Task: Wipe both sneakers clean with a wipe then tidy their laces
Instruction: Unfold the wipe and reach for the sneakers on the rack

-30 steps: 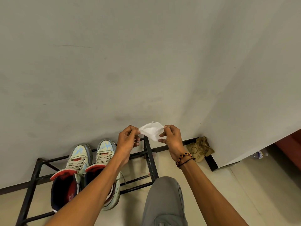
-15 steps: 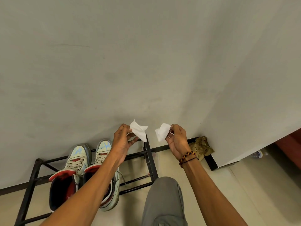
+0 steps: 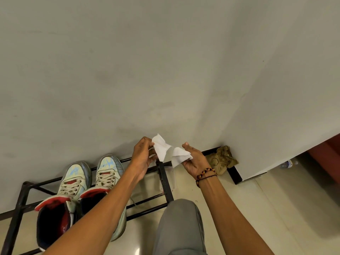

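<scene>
Above, both hands pinch white wipe pieces: left hand (image 3: 142,159) holds one piece (image 3: 161,150), right hand (image 3: 195,160) another (image 3: 179,157). Sneakers (image 3: 79,190) sit on a black rack (image 3: 163,179); no writing legible.

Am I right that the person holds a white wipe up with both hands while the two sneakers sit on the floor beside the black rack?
Not quite. In the head view both sneakers stand on the black rack, not on the floor beside it. The rest holds: the left hand and right hand hold white wipe material up.
</scene>
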